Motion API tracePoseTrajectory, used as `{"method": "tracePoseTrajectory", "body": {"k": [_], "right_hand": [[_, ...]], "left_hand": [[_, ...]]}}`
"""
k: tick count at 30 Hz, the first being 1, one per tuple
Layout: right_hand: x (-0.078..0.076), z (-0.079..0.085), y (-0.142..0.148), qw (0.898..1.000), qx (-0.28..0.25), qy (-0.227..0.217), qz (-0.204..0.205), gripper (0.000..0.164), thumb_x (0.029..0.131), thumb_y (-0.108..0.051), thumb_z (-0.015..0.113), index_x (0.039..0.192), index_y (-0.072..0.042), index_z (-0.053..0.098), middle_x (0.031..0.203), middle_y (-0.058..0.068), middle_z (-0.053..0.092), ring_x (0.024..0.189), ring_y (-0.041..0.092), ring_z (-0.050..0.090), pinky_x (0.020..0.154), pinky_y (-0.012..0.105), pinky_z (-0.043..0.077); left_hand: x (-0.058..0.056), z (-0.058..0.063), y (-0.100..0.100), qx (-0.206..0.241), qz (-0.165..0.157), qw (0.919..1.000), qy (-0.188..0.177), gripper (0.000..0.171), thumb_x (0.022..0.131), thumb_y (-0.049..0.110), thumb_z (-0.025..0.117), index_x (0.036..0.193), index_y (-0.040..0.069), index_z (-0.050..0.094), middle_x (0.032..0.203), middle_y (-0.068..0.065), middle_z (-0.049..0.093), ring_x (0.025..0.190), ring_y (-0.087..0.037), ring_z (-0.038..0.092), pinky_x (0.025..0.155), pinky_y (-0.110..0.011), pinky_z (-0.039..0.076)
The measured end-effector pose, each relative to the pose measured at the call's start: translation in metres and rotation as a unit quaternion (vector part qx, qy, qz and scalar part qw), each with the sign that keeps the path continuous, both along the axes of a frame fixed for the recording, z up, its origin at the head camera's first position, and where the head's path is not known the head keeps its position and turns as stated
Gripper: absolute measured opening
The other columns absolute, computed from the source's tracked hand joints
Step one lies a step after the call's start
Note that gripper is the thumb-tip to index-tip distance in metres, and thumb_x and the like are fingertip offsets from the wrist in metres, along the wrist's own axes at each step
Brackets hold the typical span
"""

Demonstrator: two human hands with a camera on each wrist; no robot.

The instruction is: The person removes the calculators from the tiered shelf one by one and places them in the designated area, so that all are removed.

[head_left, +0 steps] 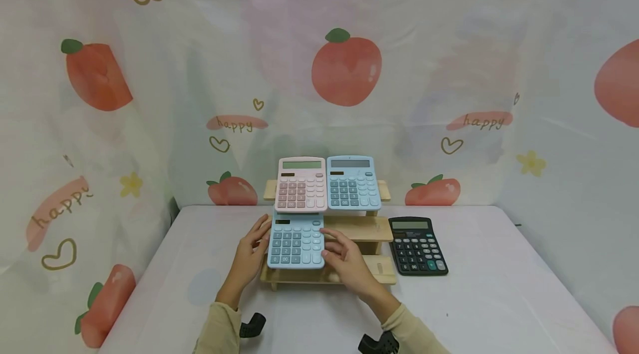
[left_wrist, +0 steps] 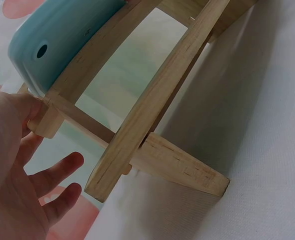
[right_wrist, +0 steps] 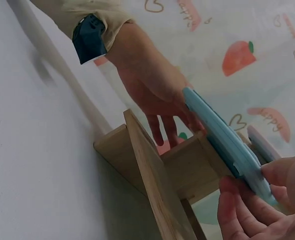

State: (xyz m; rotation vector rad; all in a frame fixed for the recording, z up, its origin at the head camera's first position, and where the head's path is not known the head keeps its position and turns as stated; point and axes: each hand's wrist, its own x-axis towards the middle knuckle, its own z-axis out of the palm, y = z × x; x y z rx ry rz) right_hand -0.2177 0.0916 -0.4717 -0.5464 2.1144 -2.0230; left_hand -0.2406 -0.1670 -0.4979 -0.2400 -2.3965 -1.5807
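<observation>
Close in, before the left half of a three-tier wooden rack (head_left: 359, 226): a light blue desktop calculator (head_left: 295, 242), tilted face up, with rows of grey-blue and paler keys, a small dark solar strip, and the top end hidden behind a pink calculator (head_left: 302, 186). Only in the left wrist view, a dark round hole in the blue casing; only in the right wrist view, a thin edge-on profile. At the right edge, pinched between thumb and fingers of the right hand (head_left: 346, 262). At the left edge, just beside the left hand (head_left: 249, 251), lower fingers spread apart; cannot tell whether pinching calculator or rack end with the others. Right of the rack, flat on the white desk (head_left: 499, 287): a black calculator (head_left: 418, 247). Farther, on the top tier: the pink one beside a second light blue calculator (head_left: 353, 183). Behind everything, a fruit-printed backdrop (head_left: 399, 65).
</observation>
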Motion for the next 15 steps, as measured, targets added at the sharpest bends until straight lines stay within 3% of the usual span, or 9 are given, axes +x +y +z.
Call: {"method": "tracePoseTrajectory", "body": {"k": [15], "right_hand": [[0.0021,0.0038,0.0076,0.999,-0.019,-0.048,-0.014,0.054,0.1,0.0,0.055,0.151,-0.001,0.04,0.134,0.03,0.061,0.115,0.019,0.067,0.089,0.02,0.056]], "left_hand": [[-0.0015,-0.0023,-0.0023,0.006,-0.011,0.9999,-0.001,0.038,0.107,0.017,0.052,0.143,0.008,0.058,0.163,-0.009,0.039,0.151,-0.031,0.036,0.096,-0.028,0.05]]}}
